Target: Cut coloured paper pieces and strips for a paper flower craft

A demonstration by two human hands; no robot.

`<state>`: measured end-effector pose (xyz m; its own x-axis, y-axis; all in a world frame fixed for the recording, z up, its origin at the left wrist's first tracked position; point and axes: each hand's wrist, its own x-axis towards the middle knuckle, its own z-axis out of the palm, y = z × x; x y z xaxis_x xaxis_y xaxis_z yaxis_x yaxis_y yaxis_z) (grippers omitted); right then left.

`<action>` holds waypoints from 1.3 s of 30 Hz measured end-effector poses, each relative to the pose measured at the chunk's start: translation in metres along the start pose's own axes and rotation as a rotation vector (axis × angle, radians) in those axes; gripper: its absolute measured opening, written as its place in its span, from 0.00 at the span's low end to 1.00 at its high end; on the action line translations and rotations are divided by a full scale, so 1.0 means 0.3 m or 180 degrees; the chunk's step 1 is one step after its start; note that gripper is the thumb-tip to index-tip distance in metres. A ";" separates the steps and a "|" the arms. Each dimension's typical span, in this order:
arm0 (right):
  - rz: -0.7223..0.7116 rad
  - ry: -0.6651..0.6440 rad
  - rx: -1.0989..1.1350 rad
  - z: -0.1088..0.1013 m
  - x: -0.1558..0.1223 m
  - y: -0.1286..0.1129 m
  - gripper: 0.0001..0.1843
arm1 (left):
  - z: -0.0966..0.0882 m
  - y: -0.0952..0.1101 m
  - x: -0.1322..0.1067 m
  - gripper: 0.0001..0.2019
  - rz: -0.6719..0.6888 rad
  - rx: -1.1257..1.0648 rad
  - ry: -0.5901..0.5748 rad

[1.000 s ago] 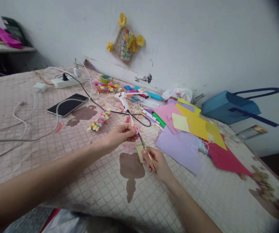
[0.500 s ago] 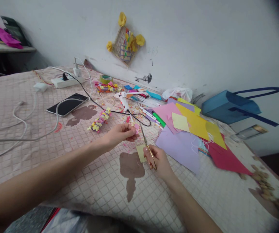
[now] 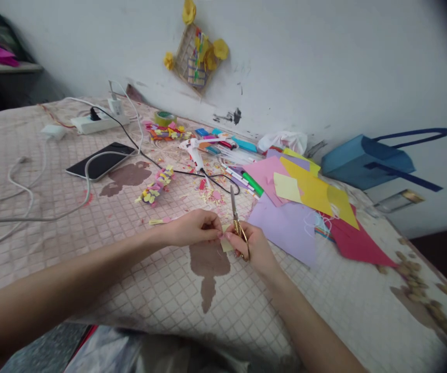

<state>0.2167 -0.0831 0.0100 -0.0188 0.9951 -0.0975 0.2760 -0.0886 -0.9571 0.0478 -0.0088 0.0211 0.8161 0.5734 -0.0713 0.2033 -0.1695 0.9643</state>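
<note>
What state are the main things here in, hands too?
Scissors: blades look closed
Right hand: closed around the scissors
Left hand: pinched; contents too small to tell
Glue gun: lying down; on or off unclear
Tablet: flat, screen dark
Power strip: plugs inserted; power unclear
Tape: lying flat
Green marker: lying down; cap unclear

Gold-handled scissors [image 3: 235,211] in right grip [image 3: 255,244], left grip [image 3: 195,228] beside, glue gun [image 3: 194,155] beyond
</note>
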 end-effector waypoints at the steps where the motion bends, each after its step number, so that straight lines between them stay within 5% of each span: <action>1: -0.0012 -0.0029 -0.0028 0.000 0.000 -0.001 0.07 | -0.001 0.001 0.001 0.06 -0.0008 0.0053 0.0020; 8: -0.0018 -0.0102 -0.0119 0.002 0.000 -0.002 0.06 | -0.003 0.000 0.005 0.06 0.0041 0.0008 0.0109; 20: -0.0023 0.0232 0.0106 0.014 -0.008 -0.023 0.10 | 0.008 -0.015 0.015 0.08 -0.0343 -0.1037 0.0044; 29: 0.0036 0.0041 0.0045 0.007 -0.003 -0.001 0.09 | 0.005 -0.006 0.008 0.07 -0.0217 -0.0660 0.0150; 39: -0.0016 0.0395 0.0158 0.022 -0.003 -0.018 0.12 | 0.017 -0.022 0.019 0.11 -0.0406 -0.1220 0.0191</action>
<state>0.2088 -0.0840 0.0135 0.0997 0.9931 -0.0612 0.2282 -0.0827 -0.9701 0.0537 -0.0085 0.0131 0.7620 0.6183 -0.1924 0.0753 0.2105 0.9747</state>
